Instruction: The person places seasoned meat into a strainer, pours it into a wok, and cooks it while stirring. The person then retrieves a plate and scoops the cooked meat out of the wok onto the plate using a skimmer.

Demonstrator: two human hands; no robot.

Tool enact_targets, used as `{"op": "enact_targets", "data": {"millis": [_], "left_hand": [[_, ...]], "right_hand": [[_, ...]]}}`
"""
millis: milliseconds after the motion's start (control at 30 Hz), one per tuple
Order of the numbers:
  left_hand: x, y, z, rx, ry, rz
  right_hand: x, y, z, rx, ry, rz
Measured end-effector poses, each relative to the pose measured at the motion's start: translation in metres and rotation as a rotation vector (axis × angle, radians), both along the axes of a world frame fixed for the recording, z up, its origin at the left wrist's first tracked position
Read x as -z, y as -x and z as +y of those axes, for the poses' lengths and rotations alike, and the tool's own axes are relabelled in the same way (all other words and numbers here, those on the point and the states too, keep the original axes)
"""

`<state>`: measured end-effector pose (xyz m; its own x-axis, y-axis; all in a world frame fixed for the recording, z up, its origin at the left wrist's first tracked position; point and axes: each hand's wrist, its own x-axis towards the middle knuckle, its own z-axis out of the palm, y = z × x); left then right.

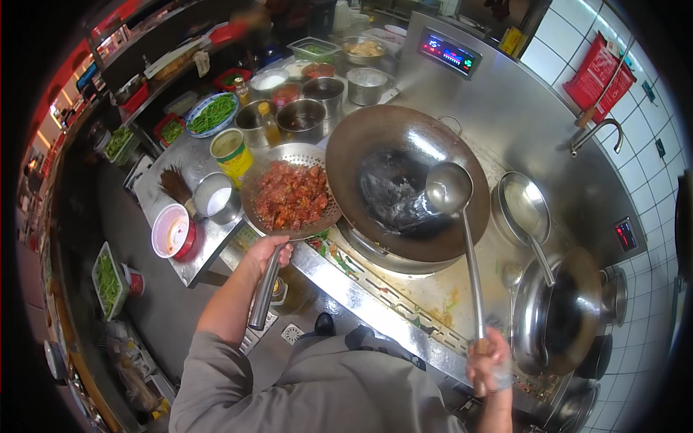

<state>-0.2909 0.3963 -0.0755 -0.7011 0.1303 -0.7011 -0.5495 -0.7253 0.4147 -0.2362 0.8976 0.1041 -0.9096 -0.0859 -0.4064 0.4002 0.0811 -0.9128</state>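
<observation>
My left hand (269, 252) grips the metal handle of a perforated strainer (308, 153), close to its bowl. Reddish, sauce-coated chunks of food (292, 194) fill the strainer, which sits just left of the wok's rim. In my right hand (489, 361) is the wooden grip of a long steel ladle (448, 187). The ladle's bowl is over the right side of a large wok (400, 127), its long handle crossing the near rim. Shiny liquid lies in the dark bottom of the wok, and the wok is tilted on its burner ring.
To the right are a strainer resting on a pot (521, 205) and a second wok (582, 314). Seasoning pots (301, 116), a yellow can (231, 154), a bamboo brush (176, 184) and a red bowl (173, 231) crowd the left counter. A faucet (598, 132) projects from the back wall.
</observation>
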Motion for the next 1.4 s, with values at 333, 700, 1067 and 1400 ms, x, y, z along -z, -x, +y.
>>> {"op": "enact_targets", "data": {"millis": [333, 700, 1067, 1400], "left_hand": [[-0.033, -0.072, 0.007, 0.023, -0.398, -0.103], [-0.137, -0.175, 0.054, -0.199, -0.304, 0.002], [-0.193, -0.004, 0.104, 0.082, 0.477, 0.220], [-0.167, 0.129, 0.130, 0.323, 1.105, 0.304]], "right_hand": [[0.095, 0.006, 0.024, -0.163, -0.611, 0.322], [0.094, 0.028, 0.035, -0.148, -0.021, 0.161], [0.118, 0.034, 0.035, -0.077, 0.096, 0.109], [0.119, 0.020, 0.035, -0.089, 0.179, 0.029]]}}
